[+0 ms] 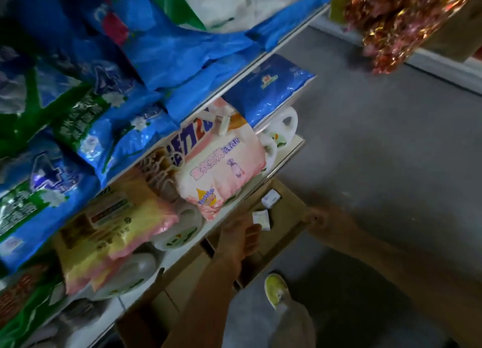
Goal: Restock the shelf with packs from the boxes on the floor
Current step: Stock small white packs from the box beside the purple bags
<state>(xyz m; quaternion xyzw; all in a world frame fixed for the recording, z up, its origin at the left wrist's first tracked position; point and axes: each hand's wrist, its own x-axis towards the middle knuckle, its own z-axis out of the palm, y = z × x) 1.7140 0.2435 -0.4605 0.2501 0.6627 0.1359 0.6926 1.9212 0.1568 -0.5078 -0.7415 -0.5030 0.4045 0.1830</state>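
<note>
A brown cardboard box (292,204) stands on the floor under the front edge of the lowest shelf (229,206). My left hand (242,234) reaches down into it and pinches a small white pack (261,218) at the fingertips. A second small white pack (271,197) lies deeper in the box. My right hand (319,217) grips the box's right rim with curled fingers. On the shelf lie a pink and white pack (221,170) and yellow and pink packs (117,222). The picture is blurred.
Blue and green packs (86,128) fill the upper shelves, with another blue pack (268,86) at the shelf's end. White plastic jugs (280,131) stand behind the pink pack. My yellow shoe (276,287) is on the grey floor (378,139). Shiny red wrapping (396,21) hangs top right.
</note>
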